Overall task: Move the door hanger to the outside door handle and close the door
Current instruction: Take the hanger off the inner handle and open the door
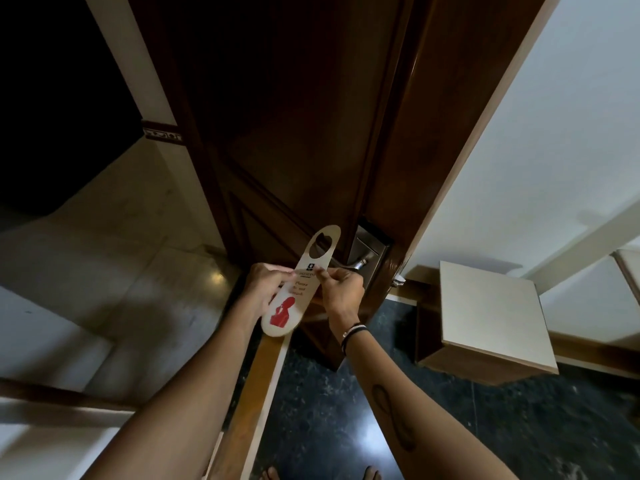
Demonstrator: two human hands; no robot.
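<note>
From the head camera, both hands hold a cream door hanger point(294, 289) in front of a dark wooden door point(294, 133). The left hand point(265, 284) grips the hanger's left edge near the middle, and the right hand point(343, 292) pinches its right edge between thumb and fingers. The hanger tilts up to the right, its round hole close to the metal door handle point(360, 263) but not over it. The handle sits on a silver lock plate point(367, 244) at the door's edge.

A wooden frame point(256, 375) runs below the hanger. A white-topped cabinet point(491, 313) stands to the right on the dark floor point(346, 427), near a white wall point(554, 133). Dark bands point(353, 332) circle the right wrist.

The lower print on the hanger is blurred; a red figure shows beneath it. The handle's near end is hidden behind the right hand. The upper left is too dark to make out.
</note>
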